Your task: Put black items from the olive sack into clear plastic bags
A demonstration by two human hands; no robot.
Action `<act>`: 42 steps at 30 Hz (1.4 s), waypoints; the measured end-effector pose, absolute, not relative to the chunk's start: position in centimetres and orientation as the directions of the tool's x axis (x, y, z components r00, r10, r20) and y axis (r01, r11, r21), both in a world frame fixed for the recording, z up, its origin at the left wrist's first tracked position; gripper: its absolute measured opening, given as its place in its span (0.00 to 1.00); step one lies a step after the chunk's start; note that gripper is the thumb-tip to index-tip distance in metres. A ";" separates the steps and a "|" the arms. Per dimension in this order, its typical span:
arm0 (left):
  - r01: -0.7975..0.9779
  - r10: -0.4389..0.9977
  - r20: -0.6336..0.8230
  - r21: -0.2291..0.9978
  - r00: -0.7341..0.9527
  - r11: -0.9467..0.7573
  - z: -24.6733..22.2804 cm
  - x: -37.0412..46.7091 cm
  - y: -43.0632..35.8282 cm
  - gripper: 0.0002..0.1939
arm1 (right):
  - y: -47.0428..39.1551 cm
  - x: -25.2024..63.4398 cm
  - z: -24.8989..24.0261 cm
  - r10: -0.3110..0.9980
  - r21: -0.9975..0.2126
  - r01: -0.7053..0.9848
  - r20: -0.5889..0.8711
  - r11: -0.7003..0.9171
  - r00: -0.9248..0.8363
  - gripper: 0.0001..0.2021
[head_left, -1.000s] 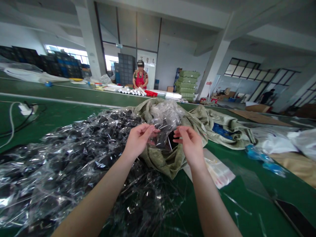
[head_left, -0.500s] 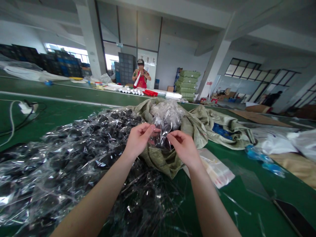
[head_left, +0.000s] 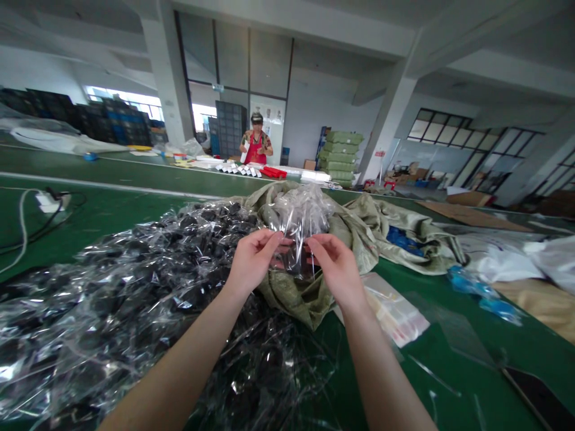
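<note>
Between my hands is a clear plastic bag point(head_left: 300, 254) with something dark in it. My left hand point(head_left: 257, 254) pinches its left side, thumb on top. On its right side my right hand point(head_left: 333, 256) grips the edge between thumb and fingers. Behind and below the bag lies an olive woven sack point(head_left: 309, 299), its mouth holding a bunch of crumpled clear plastic bags point(head_left: 303, 206). To the left spreads a large heap of dark items in clear wrappers point(head_left: 135, 287), reaching close to my left forearm. The exact kind of dark item cannot be made out.
Flat clear packets point(head_left: 395, 311) lie right of the sack on the green table point(head_left: 453, 383). A phone point(head_left: 539, 392) rests at the lower right. A power strip point(head_left: 47, 200) with cables sits at the left. Across the table stands a person in a red apron point(head_left: 256, 149).
The bag between my hands now looks stretched more upright, and my fingers have shifted slightly along its sides. Across the table, the person has lowered the white item.
</note>
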State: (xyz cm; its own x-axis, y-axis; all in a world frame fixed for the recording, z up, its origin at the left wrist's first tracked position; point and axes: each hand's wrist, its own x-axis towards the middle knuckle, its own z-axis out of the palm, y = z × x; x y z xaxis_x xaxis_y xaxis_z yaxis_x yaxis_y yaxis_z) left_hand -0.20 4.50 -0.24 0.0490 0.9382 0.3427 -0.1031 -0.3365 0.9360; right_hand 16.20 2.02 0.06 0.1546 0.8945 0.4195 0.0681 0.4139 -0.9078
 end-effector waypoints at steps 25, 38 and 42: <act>-0.031 0.908 0.394 0.919 0.141 -0.394 -0.6 -1.5 5.6 0.16 | 2.9 17.2 -0.1 0.865 -0.899 0.066 0.435 0.433 0.249 0.09; -0.103 0.874 0.428 0.904 0.228 -0.416 -0.3 -2.7 5.8 0.12 | 3.6 18.1 -0.7 0.888 -0.896 -0.069 0.419 0.438 0.188 0.06; -0.154 0.868 0.427 0.904 0.255 -0.399 -0.3 -2.7 5.9 0.09 | 3.6 18.2 -0.7 0.880 -0.887 -0.064 0.440 0.457 0.177 0.06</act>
